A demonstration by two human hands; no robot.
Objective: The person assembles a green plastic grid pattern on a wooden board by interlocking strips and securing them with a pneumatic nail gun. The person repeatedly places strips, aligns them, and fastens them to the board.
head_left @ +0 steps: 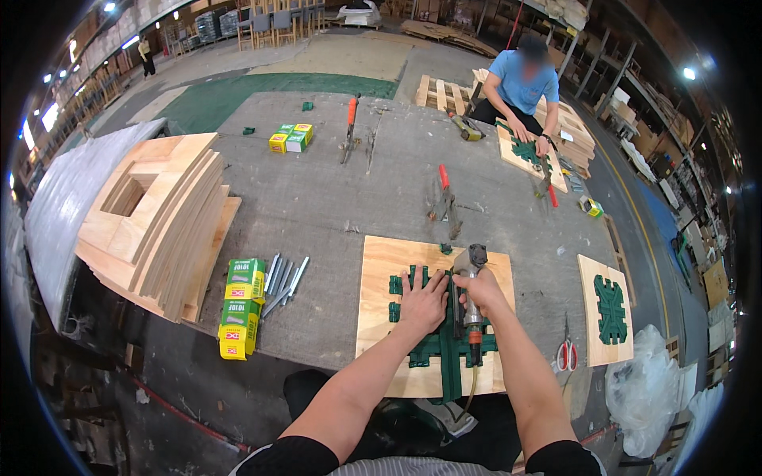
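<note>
I'm seeing a red-handled tool (445, 181) lying beyond the wooden board (376, 341), scissors (566, 355) at lower right, boxes (242, 309) at lower left. At lower centre, my right hand (482, 290) is gripping the staple gun (474, 313), its long axis running top to bottom, black rounded end uppermost; my left hand (425, 303) is lying flat, fingers spread, over green webbing (451, 369).

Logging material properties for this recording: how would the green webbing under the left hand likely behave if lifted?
Probably floppy and light: the green webbing looks like thin, flat strips lying along the wooden board. Lifting one strip might drag others, since they cross.
</note>
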